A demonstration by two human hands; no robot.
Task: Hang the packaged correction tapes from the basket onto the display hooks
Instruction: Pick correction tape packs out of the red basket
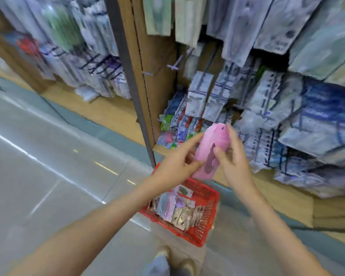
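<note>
A pink packaged correction tape (pixel 208 148) is held upright in front of the display, its hang hole at the top. My left hand (pixel 177 162) grips its left edge, thumb on the front and fingers behind. My right hand (pixel 229 154) pinches the right edge, with the forefinger stretched up beside the hole. Below my hands a red basket (pixel 205 228) stands on the floor with several more packets (pixel 177 208) inside. Bare display hooks (pixel 174 65) stick out of the brown pegboard above. The frame is blurred.
Rows of hanging blue and white stationery packs (pixel 267 108) fill the rack to the right and above. A grey upright post (pixel 127 80) splits two shelf bays. Shiny floor (pixel 48 176) lies to the left. My shoes (pixel 173 261) stand just behind the basket.
</note>
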